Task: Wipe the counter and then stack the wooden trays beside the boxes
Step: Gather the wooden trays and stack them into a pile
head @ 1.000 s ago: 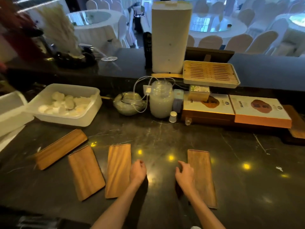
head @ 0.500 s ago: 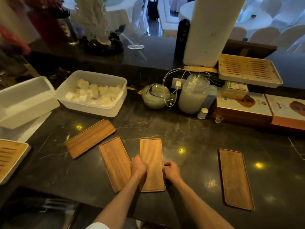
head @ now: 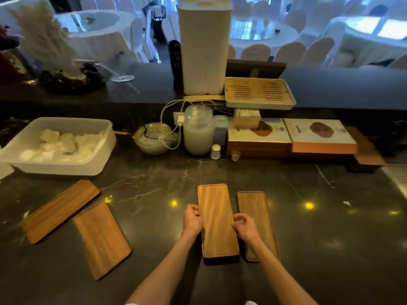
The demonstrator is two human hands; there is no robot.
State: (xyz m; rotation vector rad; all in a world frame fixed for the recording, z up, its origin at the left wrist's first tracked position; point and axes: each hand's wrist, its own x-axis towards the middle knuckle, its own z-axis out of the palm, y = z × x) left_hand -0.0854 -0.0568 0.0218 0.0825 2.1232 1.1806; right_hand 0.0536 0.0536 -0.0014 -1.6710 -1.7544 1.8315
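A long wooden tray (head: 217, 219) is raised slightly above the dark marble counter (head: 154, 183). My left hand (head: 192, 219) grips its left edge and my right hand (head: 244, 226) grips its right edge. Just to its right a darker wooden tray (head: 256, 214) lies flat, partly hidden by my right hand and forearm. Two more wooden trays lie at the left: one angled (head: 60, 210) and one nearer me (head: 101, 238). The flat gift boxes (head: 290, 137) sit at the back right.
A white plastic tub (head: 59, 146) of pale pieces stands at the left. A glass teapot (head: 155, 138), a glass jar (head: 199, 130) with cables, a small cup (head: 215, 151) and a tall white appliance (head: 203, 47) line the back. A slatted tea tray (head: 258, 93) rests above the boxes.
Both hands took hold of the third tray by its long edges, lifted it and carried it rightward until it sits beside the rightmost tray. The view swung right as well.
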